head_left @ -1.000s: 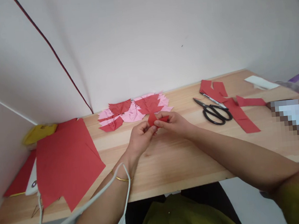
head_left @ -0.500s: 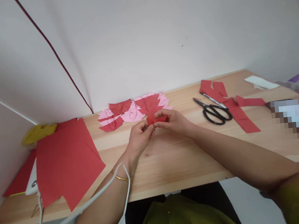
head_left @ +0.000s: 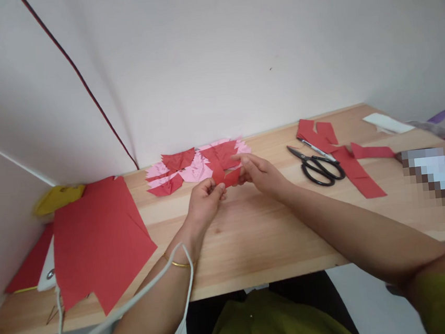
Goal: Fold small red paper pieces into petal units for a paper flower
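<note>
Between my two hands, above the middle of the table, is a small red paper piece (head_left: 220,174) with a cut or fold across it. My left hand (head_left: 206,200) pinches its lower left side between thumb and fingers. My right hand (head_left: 257,171) grips its right side, the fingertips partly hidden by the paper. Just behind lie red and pink paper cutouts with jagged edges (head_left: 178,160), some overlapping. The held piece covers part of them in the view.
Black-handled scissors (head_left: 319,168) and a pen (head_left: 315,149) lie to the right beside red paper scraps (head_left: 359,175). Large red sheets (head_left: 99,236) cover the left of the table (head_left: 261,247). A pale cable (head_left: 140,290) crosses in front of my left forearm.
The red paper piece has been opened out and shows wider between my hands. My right hand has shifted slightly right, and its grip has changed.
</note>
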Tool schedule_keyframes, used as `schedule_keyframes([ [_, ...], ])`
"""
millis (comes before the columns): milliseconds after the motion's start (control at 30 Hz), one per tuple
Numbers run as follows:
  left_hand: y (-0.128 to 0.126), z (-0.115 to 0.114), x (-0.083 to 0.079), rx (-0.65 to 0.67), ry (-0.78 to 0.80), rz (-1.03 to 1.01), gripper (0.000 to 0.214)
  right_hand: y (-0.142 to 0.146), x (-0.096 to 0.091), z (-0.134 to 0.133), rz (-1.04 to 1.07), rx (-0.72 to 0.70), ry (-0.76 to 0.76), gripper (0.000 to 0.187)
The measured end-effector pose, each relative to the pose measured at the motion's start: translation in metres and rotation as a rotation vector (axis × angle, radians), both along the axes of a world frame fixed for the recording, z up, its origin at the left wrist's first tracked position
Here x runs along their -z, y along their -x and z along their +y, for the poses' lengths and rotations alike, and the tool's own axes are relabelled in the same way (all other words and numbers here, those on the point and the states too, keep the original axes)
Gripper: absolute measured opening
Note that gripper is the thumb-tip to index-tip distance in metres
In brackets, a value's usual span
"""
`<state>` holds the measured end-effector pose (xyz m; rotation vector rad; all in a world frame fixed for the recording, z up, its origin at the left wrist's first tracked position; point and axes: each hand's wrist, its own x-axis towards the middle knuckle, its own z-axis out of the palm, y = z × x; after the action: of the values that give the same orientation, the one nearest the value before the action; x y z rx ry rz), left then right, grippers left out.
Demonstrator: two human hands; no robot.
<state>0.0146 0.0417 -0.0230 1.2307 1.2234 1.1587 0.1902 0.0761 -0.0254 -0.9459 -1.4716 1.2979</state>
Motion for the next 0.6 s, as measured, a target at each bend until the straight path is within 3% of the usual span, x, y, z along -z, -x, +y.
schedule_keyframes([
  [200,-0.0023,-0.002,-0.0015,0.006,0.016,-0.055,0.022,0.0027,0.003,-0.0023,-0.017,-0.164,0.021,0.041],
  [367,-0.0018,-0.0018,-0.0022,0.008,-0.002,-0.038,0.021,0.0045,-0.0012,-0.0075,-0.072,-0.131,-0.063,0.032],
  [500,0.0007,0.0011,0.0016,0.006,-0.015,-0.011,0.021,0.0039,-0.0014,-0.0067,-0.081,-0.118,-0.048,0.036],
  [600,0.0018,0.0016,0.0029,0.014,-0.014,0.002,0.021,0.0031,-0.0009,-0.0045,-0.092,-0.033,-0.046,0.038],
])
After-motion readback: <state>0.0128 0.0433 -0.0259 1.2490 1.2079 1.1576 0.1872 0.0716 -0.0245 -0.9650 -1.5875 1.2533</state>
